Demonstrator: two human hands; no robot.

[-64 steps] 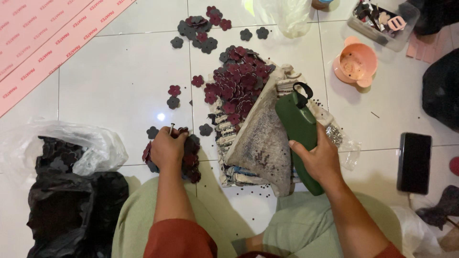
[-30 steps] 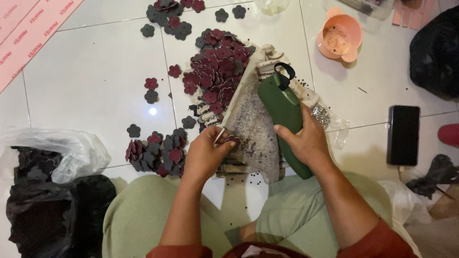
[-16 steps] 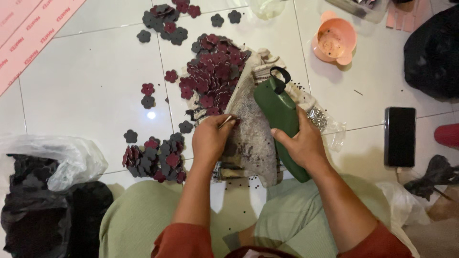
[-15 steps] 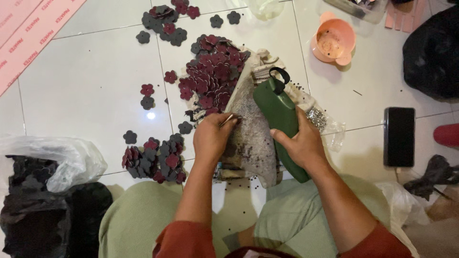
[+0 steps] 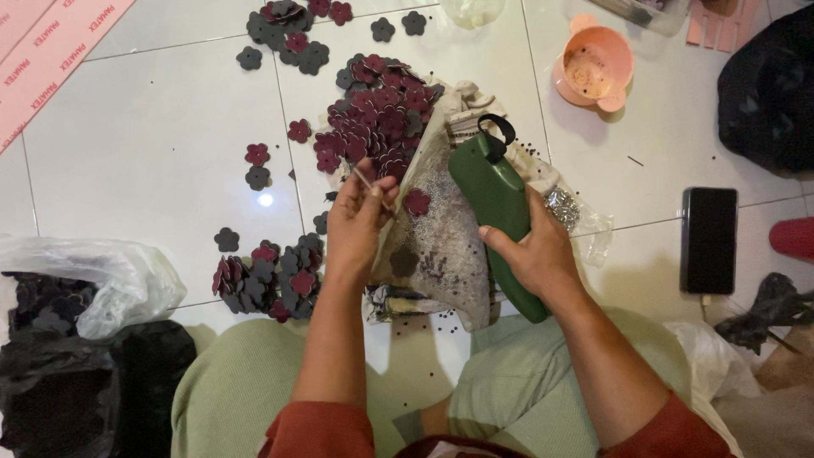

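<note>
My left hand (image 5: pixel 358 222) pinches a thin metal punch rod (image 5: pixel 370 185) over a worn, speckled board (image 5: pixel 441 229) propped on the floor. A maroon flower-shaped cutout (image 5: pixel 416 202) lies on the board just right of the rod's tip. My right hand (image 5: pixel 530 254) grips a dark green flat bottle-shaped tool (image 5: pixel 500 219) with a black loop at its top, held upright beside the board. A heap of maroon and dark grey flower cutouts (image 5: pixel 373 127) lies behind the board, and a smaller pile (image 5: pixel 271 276) sits left of my left wrist.
A pink bowl (image 5: pixel 593 72) stands at the back right and a black phone (image 5: pixel 709 240) lies to the right. Plastic bags of dark material (image 5: pixel 68 339) sit at the left. Loose cutouts (image 5: pixel 284 30) dot the white tiles; pink sheets (image 5: pixel 42 51) lie far left.
My left hand left the small cutout pile and moved right to the board, now holding the thin rod raised. A maroon cutout now lies on the board. The right hand stayed on the green tool.
</note>
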